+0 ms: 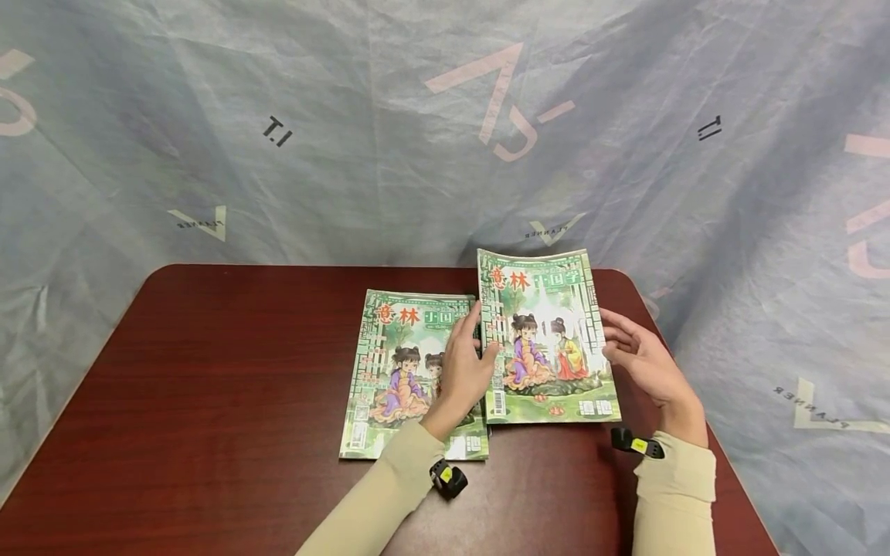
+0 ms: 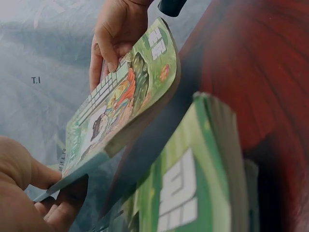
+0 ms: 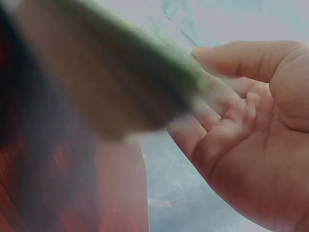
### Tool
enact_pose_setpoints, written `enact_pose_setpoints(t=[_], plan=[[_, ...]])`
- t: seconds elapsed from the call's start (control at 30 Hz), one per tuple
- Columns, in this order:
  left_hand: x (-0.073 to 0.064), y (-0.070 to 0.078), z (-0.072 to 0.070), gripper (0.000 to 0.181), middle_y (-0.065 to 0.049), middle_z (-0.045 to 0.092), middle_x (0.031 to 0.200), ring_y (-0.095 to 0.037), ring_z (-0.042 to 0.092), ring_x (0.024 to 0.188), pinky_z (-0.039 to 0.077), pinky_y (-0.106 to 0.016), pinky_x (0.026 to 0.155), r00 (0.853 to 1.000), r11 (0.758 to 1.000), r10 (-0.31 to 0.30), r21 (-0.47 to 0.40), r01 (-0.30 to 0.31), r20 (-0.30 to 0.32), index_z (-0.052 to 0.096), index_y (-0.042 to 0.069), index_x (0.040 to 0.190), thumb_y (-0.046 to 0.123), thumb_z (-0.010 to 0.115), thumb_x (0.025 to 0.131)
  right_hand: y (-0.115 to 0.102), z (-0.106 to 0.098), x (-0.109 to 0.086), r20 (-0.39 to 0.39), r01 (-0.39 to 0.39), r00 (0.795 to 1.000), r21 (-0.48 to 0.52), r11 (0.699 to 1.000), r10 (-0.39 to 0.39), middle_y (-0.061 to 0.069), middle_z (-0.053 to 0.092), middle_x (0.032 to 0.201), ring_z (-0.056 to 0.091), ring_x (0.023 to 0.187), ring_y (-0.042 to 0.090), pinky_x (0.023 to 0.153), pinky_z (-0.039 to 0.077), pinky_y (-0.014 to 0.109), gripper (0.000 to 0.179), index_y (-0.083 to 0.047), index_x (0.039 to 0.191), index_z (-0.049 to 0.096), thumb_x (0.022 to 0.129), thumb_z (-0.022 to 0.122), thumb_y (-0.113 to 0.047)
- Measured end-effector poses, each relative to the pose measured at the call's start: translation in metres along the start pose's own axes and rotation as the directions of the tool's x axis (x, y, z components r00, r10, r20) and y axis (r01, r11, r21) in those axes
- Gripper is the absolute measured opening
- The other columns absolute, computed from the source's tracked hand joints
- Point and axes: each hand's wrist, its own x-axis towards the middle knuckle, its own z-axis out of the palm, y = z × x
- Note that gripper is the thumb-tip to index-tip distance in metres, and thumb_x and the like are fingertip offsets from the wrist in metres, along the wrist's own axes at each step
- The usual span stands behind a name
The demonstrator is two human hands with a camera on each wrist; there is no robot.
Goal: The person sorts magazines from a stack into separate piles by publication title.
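A green illustrated magazine (image 1: 549, 340) is lifted and tilted above the table, its cover facing up and showing two seated figures. Along its spine side, my left hand (image 1: 462, 374) pinches it, thumb over the cover and fingers beneath. My right hand (image 1: 647, 363) holds the opposite edge, thumb on top. Below and to the left lies another magazine (image 1: 392, 374) with the same cover, partly hidden by my left hand and forearm. In the left wrist view, that second magazine (image 2: 178, 188) looks thick at its page edge. The right wrist view shows the lifted magazine (image 3: 111, 72) blurred.
A dark red wooden table (image 1: 208, 386) with rounded back corners lies under the magazines. Grey printed sheeting (image 1: 361, 139) hangs behind it and along both sides. Each wrist wears a black strap device, one of them the right strap (image 1: 636, 443).
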Motion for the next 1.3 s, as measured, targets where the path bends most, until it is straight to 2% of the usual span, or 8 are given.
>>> enact_pose_setpoints(t=[0.3,0.47,0.57,0.7,0.8,0.9,1.03,1.3], plan=[[-0.002,0.001,0.01,0.073,-0.015,0.056,0.161,-0.028,0.066,0.111,0.056,-0.038,0.08,0.997,0.998,-0.014,-0.06,0.019,0.077,0.037,0.014,0.175,0.009,0.069,0.109,0.009,-0.011,-0.006,-0.003,0.015,1.0,0.005,1.0,-0.015,-0.01,0.072,0.129,0.07,0.107,0.005,0.082,0.06,0.023,0.066,0.004,0.172,0.033,0.11,0.057,0.007],[0.0,-0.013,0.02,0.07,-0.013,0.057,0.159,-0.026,0.068,0.113,0.058,-0.037,0.079,0.996,0.994,-0.009,-0.111,0.019,0.091,0.04,0.016,0.173,0.016,0.07,0.11,0.015,-0.016,-0.007,-0.017,0.012,1.0,0.025,1.0,-0.011,-0.01,0.072,0.13,0.072,0.109,0.005,0.082,0.062,0.025,0.066,0.005,0.172,0.032,0.11,0.055,0.009],[-0.001,-0.019,0.025,0.068,-0.014,0.056,0.158,-0.028,0.07,0.115,0.06,-0.035,0.078,0.995,0.99,-0.004,-0.138,0.018,0.1,0.042,0.014,0.172,0.016,0.068,0.109,0.017,-0.018,-0.008,-0.025,-0.007,1.0,-0.001,1.0,0.007,-0.003,0.071,0.134,0.073,0.11,0.003,0.082,0.063,0.026,0.065,0.004,0.172,0.032,0.111,0.055,0.009],[-0.005,-0.012,0.024,0.065,-0.019,0.054,0.159,-0.039,0.07,0.122,0.064,-0.037,0.083,0.991,0.987,0.02,-0.163,0.003,0.135,0.044,0.008,0.169,0.013,0.066,0.108,0.019,-0.019,-0.008,-0.044,-0.039,0.998,-0.045,0.998,0.037,0.025,0.065,0.145,0.072,0.109,0.001,0.082,0.063,0.027,0.064,0.003,0.172,0.032,0.112,0.054,0.006],[-0.008,-0.003,0.022,0.066,-0.018,0.051,0.163,-0.045,0.067,0.129,0.064,-0.041,0.091,0.985,0.983,-0.008,-0.177,0.039,0.174,0.044,0.009,0.169,0.013,0.067,0.108,0.022,-0.019,-0.008,-0.059,-0.059,0.997,-0.056,0.997,0.055,0.039,0.055,0.153,0.072,0.108,0.0,0.081,0.063,0.029,0.062,0.003,0.172,0.032,0.114,0.053,0.004],[-0.011,0.004,0.021,0.066,-0.017,0.047,0.168,-0.048,0.063,0.136,0.063,-0.048,0.098,0.973,0.976,-0.061,-0.189,0.104,0.221,0.042,0.01,0.171,0.01,0.065,0.109,0.026,-0.02,-0.008,-0.074,-0.073,0.995,-0.061,0.995,0.068,0.036,0.058,0.153,0.073,0.106,0.001,0.08,0.063,0.029,0.061,0.004,0.172,0.032,0.115,0.052,0.002],[-0.012,0.006,0.022,0.066,-0.016,0.045,0.172,-0.049,0.061,0.14,0.061,-0.053,0.103,0.967,0.97,-0.082,-0.202,0.133,0.242,0.041,0.01,0.171,0.01,0.064,0.11,0.032,-0.021,-0.007,-0.09,-0.085,0.993,-0.052,0.995,0.08,0.027,0.065,0.149,0.074,0.104,0.003,0.078,0.063,0.03,0.06,0.005,0.171,0.033,0.115,0.053,0.002],[-0.011,0.004,0.026,0.065,-0.02,0.045,0.171,-0.05,0.057,0.145,0.058,-0.055,0.108,0.959,0.964,-0.088,-0.221,0.15,0.268,0.041,0.008,0.17,0.01,0.064,0.11,0.04,-0.019,-0.006,-0.095,-0.135,0.987,-0.074,0.988,0.128,0.042,0.054,0.154,0.073,0.1,0.001,0.076,0.062,0.032,0.06,0.003,0.172,0.032,0.115,0.052,0.0]])
